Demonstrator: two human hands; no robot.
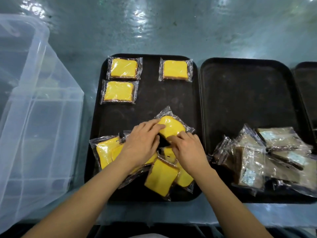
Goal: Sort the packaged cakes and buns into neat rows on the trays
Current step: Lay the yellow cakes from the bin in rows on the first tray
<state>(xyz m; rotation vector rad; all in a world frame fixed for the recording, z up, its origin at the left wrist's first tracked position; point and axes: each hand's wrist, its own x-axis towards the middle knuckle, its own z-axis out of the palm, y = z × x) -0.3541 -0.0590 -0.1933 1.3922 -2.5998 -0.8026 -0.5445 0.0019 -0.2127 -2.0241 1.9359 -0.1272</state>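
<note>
Head view: both hands, left (140, 143) and right (187, 148), pinch a tilted yellow cake (171, 127) above the pile on the left tray (151, 107) (probably light, soft, slippery film), best gripped by the edges.

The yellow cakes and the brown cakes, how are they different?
The yellow cakes sit on the left tray; the brown cakes sit on the middle tray. Three yellow cakes already lie flat in rows; the brown cakes are all one messy pile. Both kinds are wrapped in clear plastic.
</note>
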